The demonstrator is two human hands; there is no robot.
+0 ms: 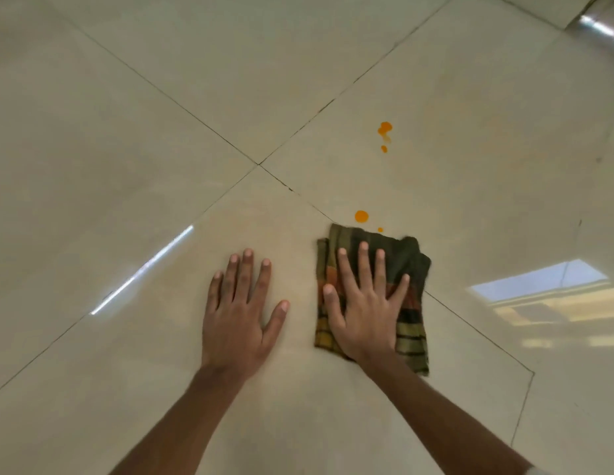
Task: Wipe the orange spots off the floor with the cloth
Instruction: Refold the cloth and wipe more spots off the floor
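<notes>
Here the glossy tiled floor (127, 114) is filling the view, its dark grout lines crossing just ahead of the hands. The folded striped cloth (408, 334) is lying flat on it, partly hidden under the right hand (364, 313), which is pressing down with fingers spread. The left hand (240, 313) is resting open on bare tile. An orange spot (361, 216) is sitting just beyond the cloth's far edge, a tiny drop (380, 230) almost touching it; smaller orange spots (385, 129) are lying farther off.

light: soft, even | glare: window reflection (542, 286) + streak (144, 269) on floor (93, 149) | wide-angle bend at edges | slightly soft
</notes>
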